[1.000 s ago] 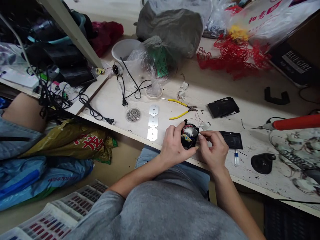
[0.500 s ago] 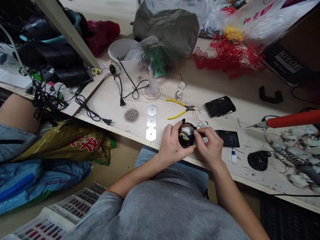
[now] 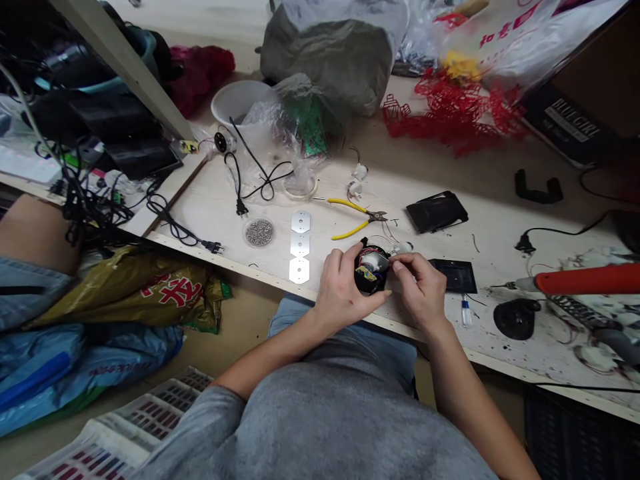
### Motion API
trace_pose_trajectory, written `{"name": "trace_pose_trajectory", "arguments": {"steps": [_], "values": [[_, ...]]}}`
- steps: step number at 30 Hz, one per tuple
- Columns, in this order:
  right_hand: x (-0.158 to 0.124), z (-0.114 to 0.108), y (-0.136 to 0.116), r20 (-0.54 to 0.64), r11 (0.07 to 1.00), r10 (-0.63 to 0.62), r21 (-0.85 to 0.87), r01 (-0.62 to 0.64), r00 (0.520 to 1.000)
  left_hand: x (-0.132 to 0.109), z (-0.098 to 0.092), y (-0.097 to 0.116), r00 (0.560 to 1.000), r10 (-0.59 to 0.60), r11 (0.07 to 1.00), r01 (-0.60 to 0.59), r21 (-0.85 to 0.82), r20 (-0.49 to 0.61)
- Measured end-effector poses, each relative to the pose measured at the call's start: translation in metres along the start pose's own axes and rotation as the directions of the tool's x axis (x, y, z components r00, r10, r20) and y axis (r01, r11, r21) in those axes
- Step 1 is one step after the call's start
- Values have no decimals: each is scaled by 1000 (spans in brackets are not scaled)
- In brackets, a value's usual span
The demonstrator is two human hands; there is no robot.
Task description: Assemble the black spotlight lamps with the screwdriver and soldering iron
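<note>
The round black housing (image 3: 371, 270) is held just above the front edge of the pale workbench (image 3: 400, 167), its open side facing up. Coloured wires and silver and yellow parts are left exposed inside, and no cover is fitted over them. It is cupped by the left hand (image 3: 343, 288), with the fingers wrapped closely around its side. A narrow pinch is made at its right edge by the right hand (image 3: 420, 288), whose fingertips (image 3: 397, 265) are pressed together there; whether a small inner part is also gripped cannot be told. A small white part (image 3: 403, 248) lies just beyond them. A black square plate (image 3: 453, 275) is left lying apart on the right, while yellow-handled pliers (image 3: 347, 220) and a perforated metal strip (image 3: 300, 247) are left on the bench. Compared with the frame half a second earlier, the bench sits slightly further left in view. The red-handled soldering iron (image 3: 585, 280) appears lower, and a black cord with a plug (image 3: 525, 244) is now seen beyond it.
</note>
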State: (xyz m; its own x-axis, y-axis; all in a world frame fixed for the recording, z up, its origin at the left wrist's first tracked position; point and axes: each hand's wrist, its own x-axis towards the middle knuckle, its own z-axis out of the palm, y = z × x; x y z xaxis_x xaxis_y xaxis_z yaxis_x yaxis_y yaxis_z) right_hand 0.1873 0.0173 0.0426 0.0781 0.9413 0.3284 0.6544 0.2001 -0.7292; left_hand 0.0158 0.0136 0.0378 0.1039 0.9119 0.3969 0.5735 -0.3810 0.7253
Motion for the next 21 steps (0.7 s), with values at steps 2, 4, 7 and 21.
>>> {"name": "trace_pose_trajectory", "arguments": {"steps": [2,4,7,21], "values": [[0,1,0,-2,1000,-12,-16,12,1000,-1,1,-1,1000,9,1000,-9,-4,3],[1,2,0,19,998,-37,-53,38,999,-3,2,-2,1000,16,1000,-16,-6,8],[2,5,-1,40,990,-83,-107,87,996,-5,5,-3,1000,6,1000,-6,-7,14],[-23,-27,18,-211,766,-561,-498,406,801,10,23,-26,999,40,997,-40,61,16]]}}
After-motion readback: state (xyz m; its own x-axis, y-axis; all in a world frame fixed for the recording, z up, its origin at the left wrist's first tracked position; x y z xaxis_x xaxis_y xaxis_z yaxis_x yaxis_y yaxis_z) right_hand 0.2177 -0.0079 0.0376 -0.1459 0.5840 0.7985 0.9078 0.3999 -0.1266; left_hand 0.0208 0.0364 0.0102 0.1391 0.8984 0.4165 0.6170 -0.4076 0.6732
